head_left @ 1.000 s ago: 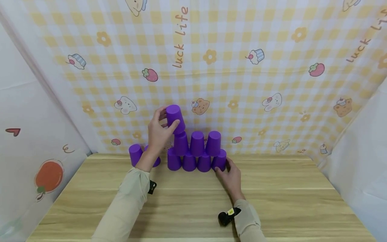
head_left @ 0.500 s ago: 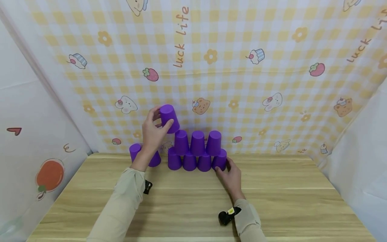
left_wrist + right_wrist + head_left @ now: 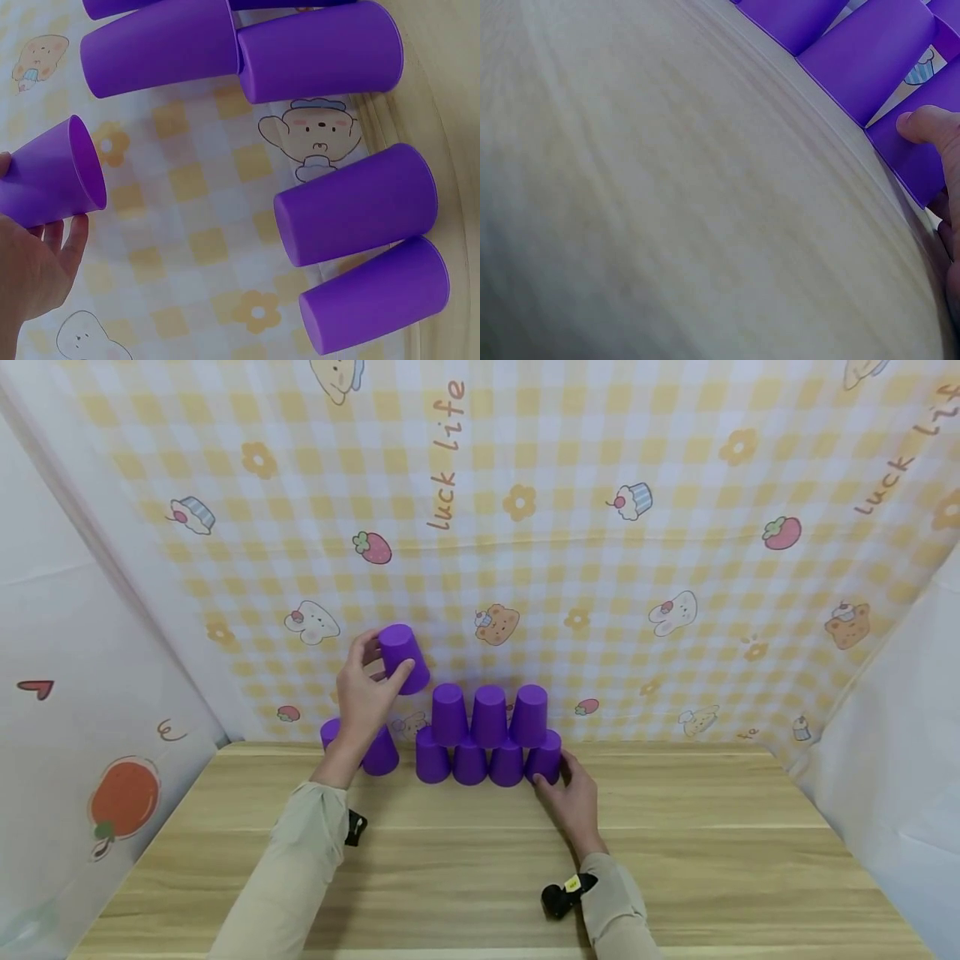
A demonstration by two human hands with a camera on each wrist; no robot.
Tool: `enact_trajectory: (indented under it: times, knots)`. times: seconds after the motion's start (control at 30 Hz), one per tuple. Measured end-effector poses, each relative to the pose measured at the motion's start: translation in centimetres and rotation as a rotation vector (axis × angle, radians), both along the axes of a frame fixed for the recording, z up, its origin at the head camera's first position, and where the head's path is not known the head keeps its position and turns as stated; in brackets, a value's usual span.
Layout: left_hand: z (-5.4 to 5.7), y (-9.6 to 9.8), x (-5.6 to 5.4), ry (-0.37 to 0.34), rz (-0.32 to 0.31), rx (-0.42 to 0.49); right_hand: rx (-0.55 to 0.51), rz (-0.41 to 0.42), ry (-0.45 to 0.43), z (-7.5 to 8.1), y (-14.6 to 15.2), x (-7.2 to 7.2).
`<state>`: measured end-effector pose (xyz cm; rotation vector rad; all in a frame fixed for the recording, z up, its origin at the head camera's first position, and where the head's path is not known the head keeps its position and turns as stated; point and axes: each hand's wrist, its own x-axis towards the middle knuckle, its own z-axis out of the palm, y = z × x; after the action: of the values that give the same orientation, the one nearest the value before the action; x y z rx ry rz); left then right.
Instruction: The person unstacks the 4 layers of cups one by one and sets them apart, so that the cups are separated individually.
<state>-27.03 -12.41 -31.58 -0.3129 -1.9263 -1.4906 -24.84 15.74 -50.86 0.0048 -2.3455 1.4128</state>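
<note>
My left hand point(image 3: 365, 700) holds a purple plastic cup point(image 3: 403, 662) upside down and slightly tilted, in the air left of the stack's upper row. The left wrist view shows the open rim of this held cup point(image 3: 46, 176), with thumb and fingers around its sides. Upside-down purple cups form two rows: several below and 3 above, including the upper left cup point(image 3: 450, 717). My right hand point(image 3: 576, 802) grips the bottom row's rightmost cup point(image 3: 545, 755). Its thumb point(image 3: 926, 126) lies on that cup's side in the right wrist view.
Two more upside-down cups stand left of the stack, one point(image 3: 381, 752) partly behind my left forearm and the other point(image 3: 330, 732) mostly hidden. The wooden table point(image 3: 697, 835) meets a yellow checked cloth backdrop point(image 3: 570, 560). White cloth point(image 3: 60, 610) hangs at the sides.
My left hand has moved left with its cup, from over the upper left cup to a spot apart from it. The right hand and the stack have stayed put.
</note>
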Motion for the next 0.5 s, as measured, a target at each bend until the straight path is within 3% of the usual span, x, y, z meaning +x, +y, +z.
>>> enact_trajectory:
  times: [0.07,0.23,0.5]
  knots:
    - [0.1,-0.2,0.2,0.005,0.013,-0.013,0.001,0.0,-0.002,0.0,0.0,0.0]
    - [-1.9,-1.5,-1.7,0.011,0.024,-0.021,-0.002,0.002,-0.001,0.0,0.0,0.1]
    - [-2.4,-2.3,-1.3,0.012,0.04,-0.082,-0.008,0.003,0.0,0.1,0.0,0.2]
